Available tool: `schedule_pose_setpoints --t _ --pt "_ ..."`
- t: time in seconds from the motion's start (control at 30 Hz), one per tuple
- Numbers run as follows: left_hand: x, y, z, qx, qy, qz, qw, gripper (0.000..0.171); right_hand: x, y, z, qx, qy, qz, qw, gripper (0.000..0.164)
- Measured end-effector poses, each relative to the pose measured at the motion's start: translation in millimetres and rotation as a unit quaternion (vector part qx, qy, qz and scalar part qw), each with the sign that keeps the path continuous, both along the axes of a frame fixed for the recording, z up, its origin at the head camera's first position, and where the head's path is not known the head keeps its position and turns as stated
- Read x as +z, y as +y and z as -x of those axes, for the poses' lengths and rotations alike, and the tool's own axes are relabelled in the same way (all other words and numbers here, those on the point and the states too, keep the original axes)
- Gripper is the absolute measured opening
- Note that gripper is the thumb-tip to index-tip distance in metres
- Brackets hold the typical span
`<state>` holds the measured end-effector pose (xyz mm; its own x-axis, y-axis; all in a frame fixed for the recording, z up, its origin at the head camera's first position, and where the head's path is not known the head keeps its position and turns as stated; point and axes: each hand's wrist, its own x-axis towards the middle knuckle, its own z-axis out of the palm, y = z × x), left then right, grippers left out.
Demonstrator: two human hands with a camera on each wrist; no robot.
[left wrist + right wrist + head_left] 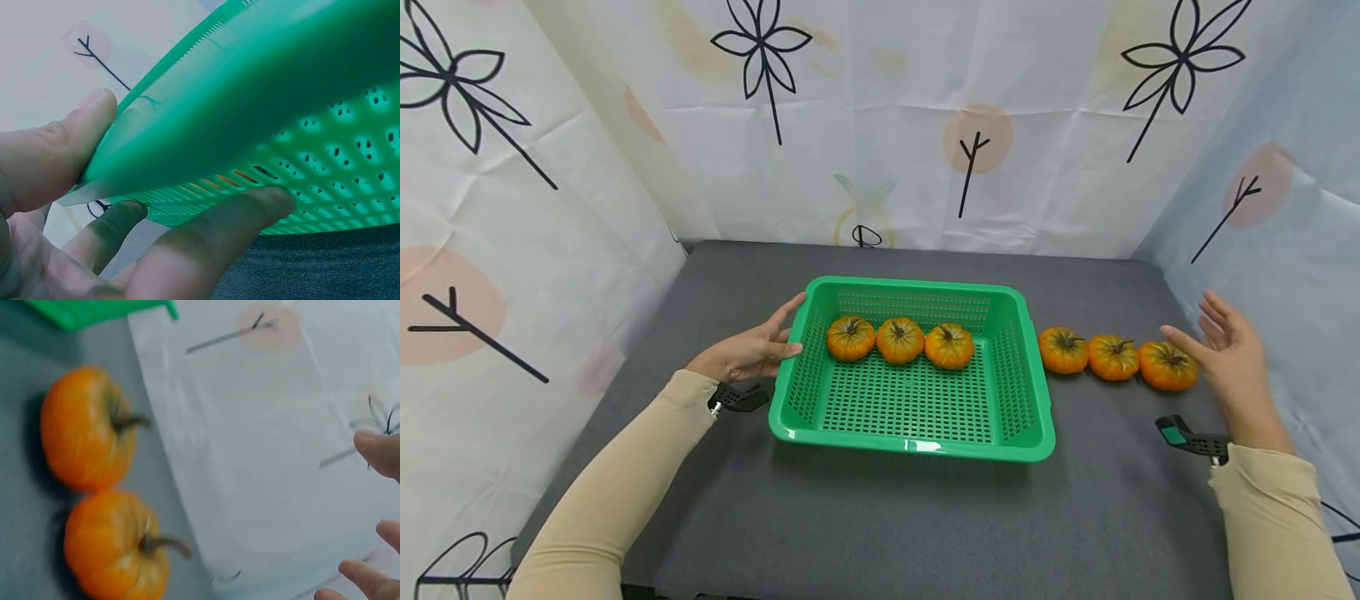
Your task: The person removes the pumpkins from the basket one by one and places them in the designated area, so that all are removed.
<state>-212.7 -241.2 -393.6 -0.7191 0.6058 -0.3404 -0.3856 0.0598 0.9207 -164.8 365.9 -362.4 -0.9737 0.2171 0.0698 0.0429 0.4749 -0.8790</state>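
Observation:
A green plastic basket [917, 447] with slotted sides sits mid-table, three small orange pumpkins [900, 341] in a row inside it toward the back. My left hand [747, 352] grips the basket's left rim. In the left wrist view the thumb [87, 128] presses on the rim, and the fingers [206, 240] lie against the slotted wall from outside. My right hand [1242, 379], holding nothing, is raised with spread fingers beside the rightmost of three more pumpkins [1167, 367], lined up right of the basket. Two of these pumpkins [90, 428] show in the right wrist view.
The grey table [880, 525] is enclosed at the back and both sides by white cloth [1052, 183] printed with flowers and trees. Each wrist wears a black device [1191, 437]. The pumpkin row reaches close to the basket's right rim.

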Motion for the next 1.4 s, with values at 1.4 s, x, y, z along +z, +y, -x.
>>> schedule_pose_setpoints --t 1.4 --pt "-3.7 -0.2 1.9 0.000 0.005 0.005 1.0000 0.096 29.3 -172.8 20.4 0.304 0.060 0.050 0.949 0.076"
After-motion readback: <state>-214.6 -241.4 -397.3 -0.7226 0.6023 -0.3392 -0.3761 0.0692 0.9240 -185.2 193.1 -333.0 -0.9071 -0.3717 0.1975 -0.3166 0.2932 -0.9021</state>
